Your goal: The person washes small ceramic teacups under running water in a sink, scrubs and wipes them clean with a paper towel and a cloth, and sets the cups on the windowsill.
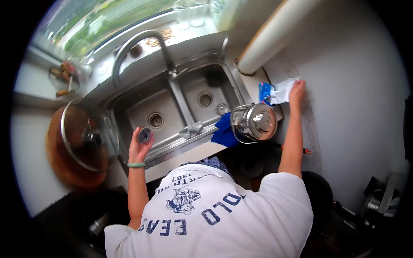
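Note:
Over the near left edge of the double sink [176, 124], my left hand [140, 147] holds a small round dark-topped object [144, 135], its fingers around the sides. Out to the right by the wall, my right hand [297, 90] grips the end of a white sheet or packet [282, 91]. Beside that, a blue packet [266, 93] lies on the counter corner. A shiny metal pot [259, 122] with a wire handle stands nearer to me, right of a blue cloth [224, 131]. Crumpled clear plastic [191, 129] rests on the sink's front rim.
A curved faucet [148, 33] arches over the sink. At the left, a glass lid [88, 135] leans against a round wooden board [58, 146]. A thick white pipe [271, 38] rises at the back right. Glass jars [182, 15] stand on the windowsill.

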Tool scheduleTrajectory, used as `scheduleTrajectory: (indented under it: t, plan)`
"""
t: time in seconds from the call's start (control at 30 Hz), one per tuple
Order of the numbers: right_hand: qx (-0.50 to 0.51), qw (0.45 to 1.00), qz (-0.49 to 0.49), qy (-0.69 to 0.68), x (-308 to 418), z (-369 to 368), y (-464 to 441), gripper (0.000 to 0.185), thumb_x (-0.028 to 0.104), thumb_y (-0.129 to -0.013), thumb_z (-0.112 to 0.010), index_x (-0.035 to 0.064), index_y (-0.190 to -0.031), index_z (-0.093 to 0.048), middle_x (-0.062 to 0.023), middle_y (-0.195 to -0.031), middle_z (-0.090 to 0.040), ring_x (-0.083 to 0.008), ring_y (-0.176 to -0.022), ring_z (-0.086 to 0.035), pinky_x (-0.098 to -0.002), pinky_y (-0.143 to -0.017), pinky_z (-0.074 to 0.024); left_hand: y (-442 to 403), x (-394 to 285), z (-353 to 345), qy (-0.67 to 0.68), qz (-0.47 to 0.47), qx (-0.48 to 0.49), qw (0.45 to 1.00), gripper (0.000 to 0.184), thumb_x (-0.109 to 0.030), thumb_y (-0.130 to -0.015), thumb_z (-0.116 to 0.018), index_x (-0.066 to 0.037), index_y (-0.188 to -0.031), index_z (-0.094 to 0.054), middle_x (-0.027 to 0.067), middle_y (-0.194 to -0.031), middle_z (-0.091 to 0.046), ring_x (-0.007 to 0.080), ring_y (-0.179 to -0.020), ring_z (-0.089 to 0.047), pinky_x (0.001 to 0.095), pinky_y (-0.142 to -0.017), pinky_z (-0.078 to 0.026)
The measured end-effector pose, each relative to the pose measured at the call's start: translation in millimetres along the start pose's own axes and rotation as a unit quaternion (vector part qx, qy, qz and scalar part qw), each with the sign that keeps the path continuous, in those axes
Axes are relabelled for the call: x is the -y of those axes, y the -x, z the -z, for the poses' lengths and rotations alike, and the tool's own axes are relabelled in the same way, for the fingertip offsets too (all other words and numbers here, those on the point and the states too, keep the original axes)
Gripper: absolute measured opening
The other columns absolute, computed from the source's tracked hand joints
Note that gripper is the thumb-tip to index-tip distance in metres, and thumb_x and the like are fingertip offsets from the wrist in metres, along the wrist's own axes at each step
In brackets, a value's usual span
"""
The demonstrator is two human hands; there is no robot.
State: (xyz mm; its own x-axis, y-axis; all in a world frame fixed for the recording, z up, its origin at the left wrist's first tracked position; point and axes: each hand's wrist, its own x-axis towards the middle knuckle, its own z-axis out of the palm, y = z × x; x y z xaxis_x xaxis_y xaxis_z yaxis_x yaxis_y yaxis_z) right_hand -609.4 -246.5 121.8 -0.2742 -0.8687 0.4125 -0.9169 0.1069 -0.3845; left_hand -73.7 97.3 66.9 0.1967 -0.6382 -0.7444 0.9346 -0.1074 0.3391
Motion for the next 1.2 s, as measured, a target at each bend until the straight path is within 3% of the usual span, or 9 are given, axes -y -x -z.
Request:
scheduleTrajectory:
  t: [0.2,0.33,0.47,0.53,0.6,0.77,0.87,1.0,1.2]
  plan:
    - [0.054,0.929,0.11,-0.35,110,56,21,0.024,0.022,-0.095,-0.05,0.0,-0.102,-0.053,-0.01,-0.094,-0.062,-0.0174,-0.087,-0.058,-0.0308,-0.075,-0.0456,16,-1,-24,-0.017,-0.081,0.103,0.991,0.033,-0.02,-0.084,-0.065,-0.012,-0.114,-0.052,0.013,-0.106,-0.058,0.0278,-0.098,-0.058,0.0497,-0.093,-0.044]
    - [0.238,0.813,0.099,-0.522,207,70,111,0.017,0.019,-0.095,-0.051,0.006,-0.105,-0.052,0.0006,-0.091,-0.051,-0.0064,-0.081,-0.046,-0.0214,-0.073,-0.0407,43,1,-64,-0.184,-0.211,0.151,0.948,0.052,-0.009,-0.078,-0.07,-0.009,-0.124,-0.046,0.0065,-0.106,-0.057,0.0172,-0.097,-0.057,0.035,-0.088,-0.049]
    - [0.395,0.692,0.069,-0.601,289,73,207,0.018,0.021,-0.095,-0.047,0.009,-0.108,-0.051,-0.0007,-0.088,-0.052,-0.0066,-0.078,-0.047,-0.0211,-0.07,-0.0409,45,2,-68,-0.267,-0.284,0.169,0.905,0.054,-0.005,-0.072,-0.075,-0.004,-0.119,-0.049,0.0035,-0.105,-0.057,0.0133,-0.093,-0.057,0.0279,-0.084,-0.048]
    - [0.433,0.641,0.188,-0.605,314,66,231,0.021,0.004,-0.084,-0.04,0.0007,-0.101,-0.052,-0.0036,-0.097,-0.052,-0.0117,-0.088,-0.049,-0.0273,-0.074,-0.0444,50,0,-73,-0.295,-0.275,0.165,0.9,0.049,-0.004,-0.07,-0.076,-0.002,-0.113,-0.053,0.002,-0.102,-0.058,0.0113,-0.09,-0.057,0.0242,-0.084,-0.046]
    - [0.492,0.587,0.125,-0.631,331,63,257,0.028,-0.004,-0.079,-0.04,-0.0012,-0.102,-0.055,-0.0092,-0.105,-0.054,-0.019,-0.094,-0.053,-0.0297,-0.077,-0.0452,55,-1,-75,-0.305,-0.285,0.152,0.896,0.047,-0.003,-0.068,-0.076,-0.002,-0.11,-0.055,0.0016,-0.099,-0.059,0.0112,-0.091,-0.057,0.0248,-0.084,-0.046]
    - [0.374,0.713,0.384,-0.451,349,54,271,0.014,0.007,-0.08,-0.059,0.0065,-0.093,-0.065,-0.0098,-0.119,-0.05,-0.024,-0.108,-0.048,-0.0338,-0.086,-0.0412,63,-3,-74,-0.398,-0.347,0.17,0.832,0.046,-0.003,-0.067,-0.074,-0.003,-0.108,-0.056,0.0064,-0.101,-0.061,0.0135,-0.093,-0.058,0.0264,-0.083,-0.046]
    - [0.32,0.683,0.449,-0.479,355,45,277,0.014,0.012,-0.08,-0.064,0.0066,-0.092,-0.066,-0.0086,-0.125,-0.047,-0.0275,-0.113,-0.045,-0.0344,-0.091,-0.0391,51,2,-62,-0.488,-0.392,0.13,0.769,0.043,-0.01,-0.073,-0.071,-0.002,-0.111,-0.051,0.0134,-0.097,-0.062,0.0219,-0.088,-0.062,0.0314,-0.076,-0.048]
    - [0.512,0.57,0.268,-0.584,353,30,299,0.028,0.013,-0.08,-0.063,0.0063,-0.108,-0.063,-0.0169,-0.124,-0.053,-0.0325,-0.12,-0.047,-0.0371,-0.097,-0.0385,70,-1,-72,-0.541,-0.45,0.08,0.706,0.052,-0.011,-0.076,-0.069,-0.004,-0.117,-0.036,0.0145,-0.097,-0.061,0.0245,-0.089,-0.063,0.033,-0.073,-0.05]
    - [0.49,0.615,0.273,-0.555,358,31,300,0.027,0.016,-0.085,-0.059,-0.0005,-0.106,-0.063,-0.0176,-0.113,-0.061,-0.0254,-0.11,-0.056,-0.0312,-0.087,-0.0448,80,-5,-82,-0.555,-0.429,0.038,0.712,0.066,-0.013,-0.072,-0.071,-0.006,-0.121,-0.027,0.0186,-0.096,-0.061,0.0323,-0.086,-0.065,0.036,-0.072,-0.051]
